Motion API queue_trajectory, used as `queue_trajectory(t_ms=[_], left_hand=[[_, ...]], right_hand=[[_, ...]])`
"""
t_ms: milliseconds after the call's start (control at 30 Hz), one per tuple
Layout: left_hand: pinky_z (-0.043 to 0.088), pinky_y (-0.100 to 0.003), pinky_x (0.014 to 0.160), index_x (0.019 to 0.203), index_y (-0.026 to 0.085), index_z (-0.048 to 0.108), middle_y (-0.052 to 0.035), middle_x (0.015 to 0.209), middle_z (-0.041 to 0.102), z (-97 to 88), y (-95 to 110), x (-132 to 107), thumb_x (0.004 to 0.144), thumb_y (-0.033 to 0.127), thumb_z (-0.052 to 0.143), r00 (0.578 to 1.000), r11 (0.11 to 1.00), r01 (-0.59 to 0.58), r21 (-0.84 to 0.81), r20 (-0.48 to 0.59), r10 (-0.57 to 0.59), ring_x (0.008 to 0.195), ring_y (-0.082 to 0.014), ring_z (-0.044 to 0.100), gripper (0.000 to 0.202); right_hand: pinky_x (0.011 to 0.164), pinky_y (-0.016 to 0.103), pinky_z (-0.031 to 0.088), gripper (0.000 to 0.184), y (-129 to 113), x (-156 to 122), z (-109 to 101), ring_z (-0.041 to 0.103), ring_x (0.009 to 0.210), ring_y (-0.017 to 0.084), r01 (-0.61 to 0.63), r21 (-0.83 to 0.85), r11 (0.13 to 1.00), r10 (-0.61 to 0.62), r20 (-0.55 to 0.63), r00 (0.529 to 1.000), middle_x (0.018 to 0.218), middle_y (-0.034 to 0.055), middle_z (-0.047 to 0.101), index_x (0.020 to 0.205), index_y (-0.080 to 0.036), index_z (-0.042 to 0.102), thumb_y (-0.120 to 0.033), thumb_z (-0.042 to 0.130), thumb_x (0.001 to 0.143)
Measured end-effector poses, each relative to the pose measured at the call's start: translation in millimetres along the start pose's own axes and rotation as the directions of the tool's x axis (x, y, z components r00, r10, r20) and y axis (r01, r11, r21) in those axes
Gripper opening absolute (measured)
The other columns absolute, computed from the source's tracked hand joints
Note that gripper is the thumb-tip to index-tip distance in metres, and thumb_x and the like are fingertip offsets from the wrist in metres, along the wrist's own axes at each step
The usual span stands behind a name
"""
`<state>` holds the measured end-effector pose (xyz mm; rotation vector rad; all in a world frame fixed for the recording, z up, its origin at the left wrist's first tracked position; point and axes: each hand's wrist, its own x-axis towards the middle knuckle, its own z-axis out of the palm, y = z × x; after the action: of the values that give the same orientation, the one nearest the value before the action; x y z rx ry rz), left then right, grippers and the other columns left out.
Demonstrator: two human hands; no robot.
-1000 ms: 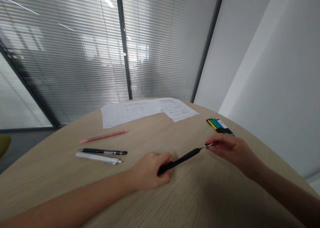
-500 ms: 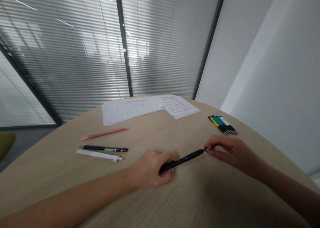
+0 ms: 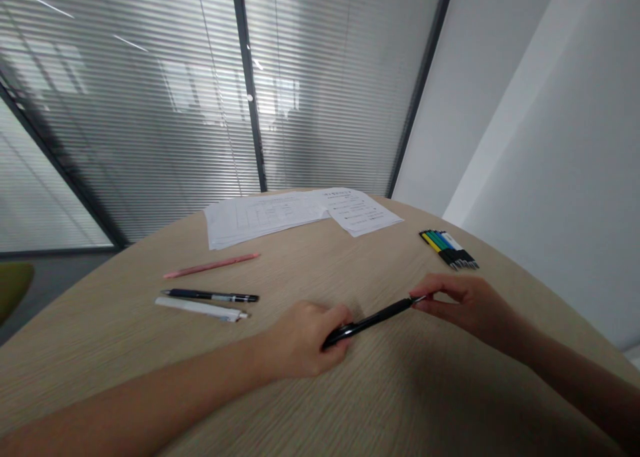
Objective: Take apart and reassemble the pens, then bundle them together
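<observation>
A black pen (image 3: 373, 321) lies slanted just above the round wooden table (image 3: 320, 257), held at both ends. My left hand (image 3: 305, 337) is closed round its lower end, resting on the table. My right hand (image 3: 463, 303) pinches the pen's silver tip between thumb and fingers. To the left lie a pink pencil (image 3: 213, 265), a dark pen (image 3: 210, 295) and a white pen (image 3: 200, 308).
A bundle of coloured pens (image 3: 449, 248) lies near the table's right edge. Printed paper sheets (image 3: 295, 213) are spread at the far side. Glass walls with blinds stand behind the table, a white wall on the right.
The hands and the black pen have hardly moved; the right hand's fingers shifted slightly at the tip. The view has drifted a little.
</observation>
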<state>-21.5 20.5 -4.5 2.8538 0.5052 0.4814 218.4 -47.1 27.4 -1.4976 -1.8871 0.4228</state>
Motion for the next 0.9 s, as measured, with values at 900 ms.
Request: queue_trajectory(t_ms=[900], left_hand=[[0.038,-0.024,0.05,0.082,0.015,0.047,-0.0027,0.063,0.057,2.6,0,-3,0.084,0.024,0.03,0.979,0.968,-0.198,0.155,-0.023,0.204,0.055,-0.0137,0.052,0.02]], right_hand=[[0.042,0.021,0.037,0.052,7,-5,21,0.045,0.037,0.01,-0.206,-0.042,0.978,0.211,0.183,0.96,0.036,0.0001,0.047,0.042,-0.017,0.045,-0.05,0.026,0.079]])
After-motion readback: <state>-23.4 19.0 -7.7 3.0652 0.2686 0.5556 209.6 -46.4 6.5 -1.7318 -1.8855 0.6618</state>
